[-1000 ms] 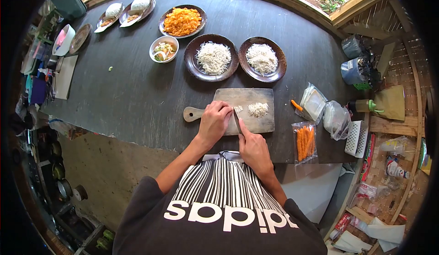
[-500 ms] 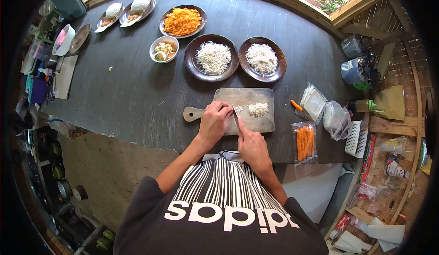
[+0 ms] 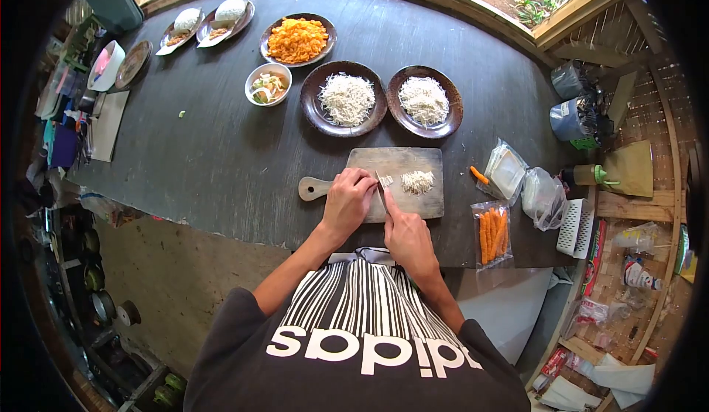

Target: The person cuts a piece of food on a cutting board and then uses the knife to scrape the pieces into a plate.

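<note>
A wooden cutting board (image 3: pixel 354 162) with a handle on its left lies near the table's front edge. My left hand (image 3: pixel 348 201) rests on it with fingers pressed together at some pale pieces; what they hold is hidden. A knife (image 3: pixel 381 194) is in my right hand (image 3: pixel 408 238), its blade beside my left fingertips. Cut white pieces (image 3: pixel 418 182) lie in a small pile on the board's right half. Beyond the board, two dark plates (image 3: pixel 313 105) hold white shreds (image 3: pixel 347 100).
Orange pieces fill a plate (image 3: pixel 298 40) near a small bowl of food (image 3: pixel 267 85). Two plates with rice (image 3: pixel 232 9) stand at the back left. Bagged carrots (image 3: pixel 492 233), one loose carrot (image 3: pixel 479 175) and plastic bags (image 3: pixel 543 196) lie to the right.
The table and its dishes sit slightly lower in the view. My hands remain at nearly the same spot on the board, with the knife still in my right hand.
</note>
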A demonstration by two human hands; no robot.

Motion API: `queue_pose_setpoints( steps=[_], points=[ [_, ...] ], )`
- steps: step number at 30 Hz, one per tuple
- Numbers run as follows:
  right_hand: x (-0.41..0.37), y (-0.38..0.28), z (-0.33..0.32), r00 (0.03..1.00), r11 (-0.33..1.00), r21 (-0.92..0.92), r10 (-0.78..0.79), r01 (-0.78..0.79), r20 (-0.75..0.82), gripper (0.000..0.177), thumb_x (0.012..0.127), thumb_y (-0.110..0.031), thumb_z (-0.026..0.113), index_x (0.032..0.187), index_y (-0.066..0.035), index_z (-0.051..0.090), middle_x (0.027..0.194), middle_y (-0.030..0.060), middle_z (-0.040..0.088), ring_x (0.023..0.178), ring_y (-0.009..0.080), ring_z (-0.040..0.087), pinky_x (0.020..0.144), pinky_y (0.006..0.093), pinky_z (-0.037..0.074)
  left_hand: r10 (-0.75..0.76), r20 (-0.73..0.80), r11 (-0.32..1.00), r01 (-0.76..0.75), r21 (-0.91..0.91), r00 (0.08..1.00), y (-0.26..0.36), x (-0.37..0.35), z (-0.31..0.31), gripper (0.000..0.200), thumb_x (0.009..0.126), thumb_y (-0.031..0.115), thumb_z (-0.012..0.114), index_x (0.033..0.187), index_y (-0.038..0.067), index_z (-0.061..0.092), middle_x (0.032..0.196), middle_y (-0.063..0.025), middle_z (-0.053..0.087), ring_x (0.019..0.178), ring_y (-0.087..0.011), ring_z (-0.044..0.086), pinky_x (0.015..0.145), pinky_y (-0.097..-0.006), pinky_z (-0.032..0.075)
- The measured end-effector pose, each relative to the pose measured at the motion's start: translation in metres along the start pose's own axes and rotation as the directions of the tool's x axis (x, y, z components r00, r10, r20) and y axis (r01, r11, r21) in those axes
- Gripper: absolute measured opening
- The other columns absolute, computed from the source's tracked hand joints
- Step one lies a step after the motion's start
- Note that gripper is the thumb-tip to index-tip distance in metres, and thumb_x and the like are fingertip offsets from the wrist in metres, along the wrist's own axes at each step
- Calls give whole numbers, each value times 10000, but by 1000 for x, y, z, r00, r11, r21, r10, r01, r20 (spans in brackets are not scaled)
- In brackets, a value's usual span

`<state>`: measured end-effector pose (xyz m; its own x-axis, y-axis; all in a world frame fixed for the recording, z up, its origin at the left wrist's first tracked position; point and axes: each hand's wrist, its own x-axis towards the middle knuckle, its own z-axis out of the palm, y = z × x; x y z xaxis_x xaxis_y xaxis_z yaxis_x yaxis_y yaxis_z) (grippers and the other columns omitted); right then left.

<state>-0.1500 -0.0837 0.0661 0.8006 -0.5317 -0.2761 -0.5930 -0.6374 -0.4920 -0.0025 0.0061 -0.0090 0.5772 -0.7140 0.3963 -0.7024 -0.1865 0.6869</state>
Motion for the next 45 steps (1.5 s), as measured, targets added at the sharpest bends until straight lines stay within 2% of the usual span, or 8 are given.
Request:
queue_pose_setpoints(
  steps=[2,5,7,14,19,35,37,45],
  points=[
    [-5,2,1,1000,1000,-5,-9,9,3,541,1028,-123,593,1566,-68,564,860,333,707,808,515,719,796,603,548,1,-1,1000,-1,0,1000,-1,0,0,132,880,67,817,1004,31,789,1036,-96,727,1009,-319,687,890,-446,543],
    [-13,3,-3,1000,999,32,-5,4,31,582,1021,-130,588,1598,-83,521,860,336,719,819,535,724,790,645,560,-3,4,1000,3,-1,1000,0,0,0,131,880,62,817,1004,29,788,1031,-95,727,1004,-318,687,885,-446,544],
    [-14,1,-5,1000,998,66,-20,20,-10,522,1032,-117,594,1548,-40,574,841,333,699,802,514,717,788,594,546,-2,5,1000,1,1,1000,1,0,-2,133,879,55,816,1006,28,787,1027,-94,726,1002,-317,687,884,-446,544],
    [4,-1,-1,998,997,59,-38,42,-52,531,1034,-110,592,1560,-50,564,835,334,697,802,519,714,786,598,544,13,17,1000,-13,1,1000,0,2,-2,128,888,61,810,1009,28,786,1034,-93,725,1009,-318,686,889,-447,543],
    [-2,2,2,1000,1000,22,-21,22,-14,543,1035,-120,593,1575,-76,549,853,333,702,817,525,713,792,615,542,4,12,1000,-4,-6,1000,0,0,-1,127,891,65,812,1007,26,781,1037,-96,721,1012,-322,686,895,-449,542],
    [1,0,0,1000,999,40,-9,10,-6,533,1035,-141,597,1557,-42,556,883,346,703,849,525,715,798,598,544,-4,16,1000,4,-13,1000,1,-2,-3,136,895,54,804,1025,20,782,1047,-108,725,1005,-329,687,900,-443,548],
    [-3,-1,0,1000,1000,5,-10,10,11,573,1033,-133,586,1600,-90,517,881,338,724,832,537,726,791,636,566,-1,5,1000,1,-16,1000,2,0,-3,135,895,56,807,1023,21,783,1051,-108,727,998,-329,688,897,-444,551],
    [-11,2,-4,1000,998,67,-19,18,10,584,1030,-133,595,1605,-87,503,892,341,722,844,546,720,796,641,564,1,8,1000,-1,-15,1000,1,0,-3,135,892,56,814,1019,19,786,1048,-107,731,996,-329,691,890,-444,557]
  ],
)
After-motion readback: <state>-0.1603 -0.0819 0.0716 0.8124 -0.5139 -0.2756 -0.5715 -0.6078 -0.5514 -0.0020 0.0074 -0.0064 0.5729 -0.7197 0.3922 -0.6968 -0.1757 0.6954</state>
